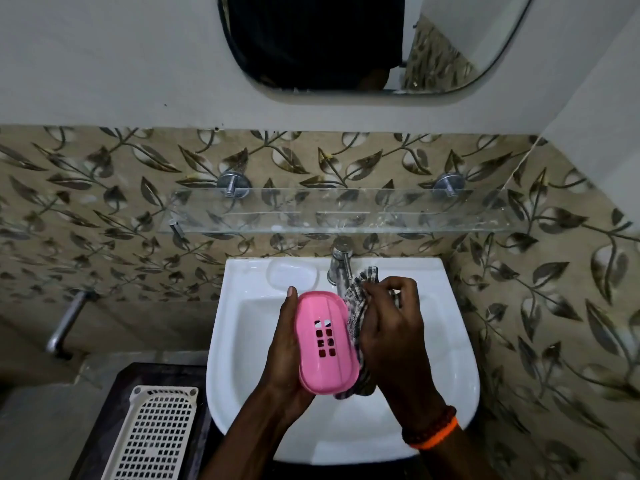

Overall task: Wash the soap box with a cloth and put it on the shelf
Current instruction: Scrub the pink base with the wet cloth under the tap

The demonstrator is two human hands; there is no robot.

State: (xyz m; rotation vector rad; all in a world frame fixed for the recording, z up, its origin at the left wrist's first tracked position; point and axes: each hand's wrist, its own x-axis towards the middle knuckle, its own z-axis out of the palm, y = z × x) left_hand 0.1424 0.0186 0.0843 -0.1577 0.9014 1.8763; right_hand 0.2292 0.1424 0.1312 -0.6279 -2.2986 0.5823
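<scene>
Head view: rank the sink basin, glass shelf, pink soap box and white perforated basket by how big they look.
1. Sink basin
2. Glass shelf, longer but far thinner
3. White perforated basket, cut off by the frame edge
4. Pink soap box, held nearer the camera, so its true size against the basket is unsure.

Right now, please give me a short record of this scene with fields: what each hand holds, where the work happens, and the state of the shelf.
left hand: holds the pink soap box, its slotted face toward the camera
right hand: holds the striped cloth against the right edge of the box
place: over the white sink, just below the tap
water: cannot tell if it runs
glass shelf: on the wall above the tap, nothing on it
task state: box not yet on the shelf
</scene>
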